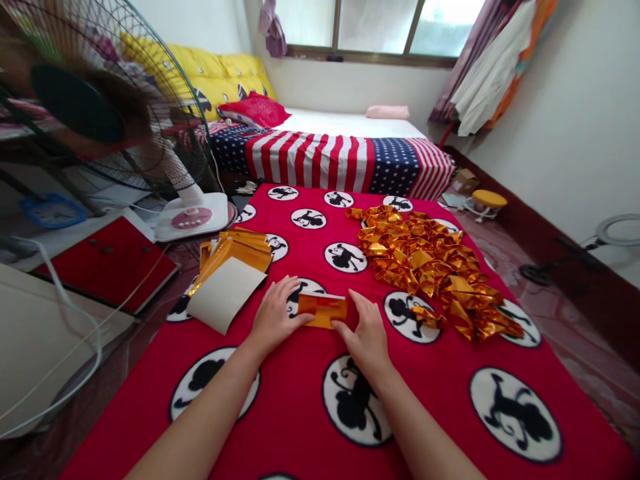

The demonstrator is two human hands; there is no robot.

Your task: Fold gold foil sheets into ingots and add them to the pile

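Observation:
A small folded sheet of shiny gold foil paper (323, 311) lies on the red cloth between my two hands, a thin white edge showing along its far side. My left hand (277, 317) grips its left end, thumb on the near edge and fingers stretched beyond. At the right end, my right hand (367, 333) pinches the paper with the thumb on the near corner. To the left is a stack of flat gold foil sheets (245, 248), with a pale sheet (227, 291) face up on top. Folded gold foil pieces (420, 250) form a heap on the right.
The red cloth (285, 427) with monkey prints covers the surface before me. A standing fan (193, 217) is at the left, beside a red panel (107, 260). Farther back stands a bed (320, 157); a yellow stool (489, 199) is on the floor at right.

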